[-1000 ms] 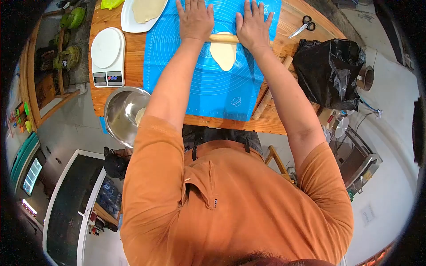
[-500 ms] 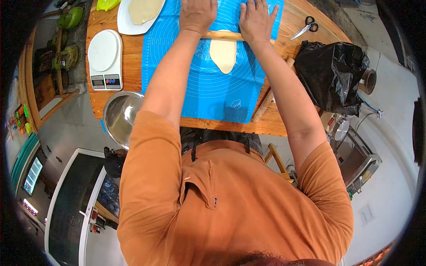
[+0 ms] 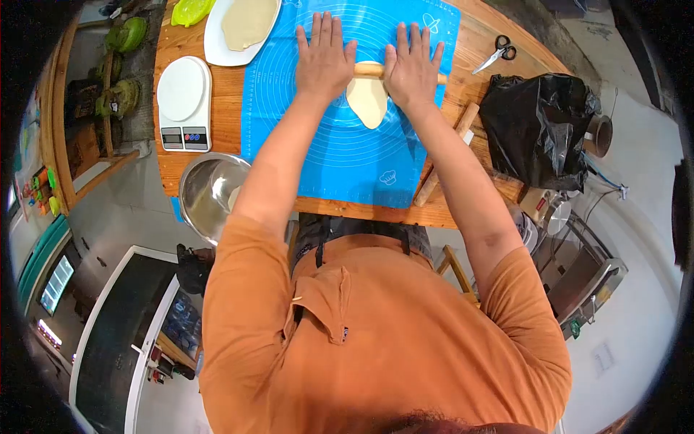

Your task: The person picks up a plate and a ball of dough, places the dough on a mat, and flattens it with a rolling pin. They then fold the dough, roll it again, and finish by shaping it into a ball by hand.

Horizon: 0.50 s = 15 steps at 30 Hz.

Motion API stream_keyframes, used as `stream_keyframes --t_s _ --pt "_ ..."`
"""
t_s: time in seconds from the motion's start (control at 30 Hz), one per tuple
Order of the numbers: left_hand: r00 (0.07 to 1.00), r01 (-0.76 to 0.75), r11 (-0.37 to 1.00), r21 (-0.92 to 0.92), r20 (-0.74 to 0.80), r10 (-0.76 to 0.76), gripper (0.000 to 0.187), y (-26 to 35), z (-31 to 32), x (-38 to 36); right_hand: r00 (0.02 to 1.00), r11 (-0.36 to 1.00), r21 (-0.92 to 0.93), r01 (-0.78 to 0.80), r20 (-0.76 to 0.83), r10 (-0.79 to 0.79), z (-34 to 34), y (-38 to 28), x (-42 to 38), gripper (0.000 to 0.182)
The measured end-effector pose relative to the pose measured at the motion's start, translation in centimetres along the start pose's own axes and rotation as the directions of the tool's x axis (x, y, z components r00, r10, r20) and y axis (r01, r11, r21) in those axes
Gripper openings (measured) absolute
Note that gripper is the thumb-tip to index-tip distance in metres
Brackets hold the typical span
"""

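A flat, pale oval of dough [image 3: 369, 105] lies on a blue measuring mat [image 3: 347, 170]. Across its far part rests a wooden rolling pin [image 3: 369, 70]. My left hand [image 3: 324, 61] is laid over the pin's left side, palm down, fingers stretched away from me. Over its right side lies my right hand [image 3: 413, 69], likewise flat with fingers spread; the pin's end shows past it. Neither hand wraps its fingers around the pin. Both palms hide parts of the pin.
Left on the wooden table are a kitchen scale [image 3: 183, 105], a white plate [image 3: 217, 47] holding a dough sheet, and a metal bowl [image 3: 199, 184] at the edge. To the right are a thicker wooden stick [image 3: 468, 119], scissors [image 3: 500, 53] and a black plastic bag [image 3: 535, 130].
Both hands have come back toward me over the rolling pin, which now lies under the palms rather than near the wrists. My view has shifted slightly.
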<state>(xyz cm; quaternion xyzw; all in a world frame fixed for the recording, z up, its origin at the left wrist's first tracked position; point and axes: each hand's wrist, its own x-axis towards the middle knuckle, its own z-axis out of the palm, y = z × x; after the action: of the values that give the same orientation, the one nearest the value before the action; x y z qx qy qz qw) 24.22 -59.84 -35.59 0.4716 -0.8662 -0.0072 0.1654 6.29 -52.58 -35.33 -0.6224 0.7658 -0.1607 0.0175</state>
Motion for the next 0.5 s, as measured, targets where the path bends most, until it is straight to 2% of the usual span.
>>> stream_keyframes --t_s 0.07,0.2,0.27,0.37,0.5 --pt "1.0 0.003 1.0 0.006 -0.015 -0.003 0.064 0.1 0.6 0.5 0.997 0.999 0.038 -0.012 -0.074 0.015 0.5 0.3 0.4 0.064" --pt "0.997 0.074 0.997 -0.032 0.004 -0.074 0.058 -0.5 1.0 3.3 0.997 1.0 0.013 0.005 -0.072 -0.004 0.3 0.3 3.2 0.064" --pt "0.983 0.117 0.99 -0.08 0.152 -0.103 0.069 -0.9 1.7 4.6 0.998 0.996 -0.063 -0.062 0.019 0.064 -0.3 0.1 4.9 0.057" --pt "0.995 0.061 0.996 -0.057 0.077 -0.057 0.067 -1.2 2.0 5.1 0.995 0.997 -0.052 -0.049 0.081 0.053 -0.3 0.3 5.7 0.062" --pt "0.997 0.047 0.995 -0.083 0.07 -0.041 0.067 -0.8 0.6 4.5 0.997 0.999 -0.013 -0.05 0.049 0.051 -0.5 0.0 4.8 0.062"
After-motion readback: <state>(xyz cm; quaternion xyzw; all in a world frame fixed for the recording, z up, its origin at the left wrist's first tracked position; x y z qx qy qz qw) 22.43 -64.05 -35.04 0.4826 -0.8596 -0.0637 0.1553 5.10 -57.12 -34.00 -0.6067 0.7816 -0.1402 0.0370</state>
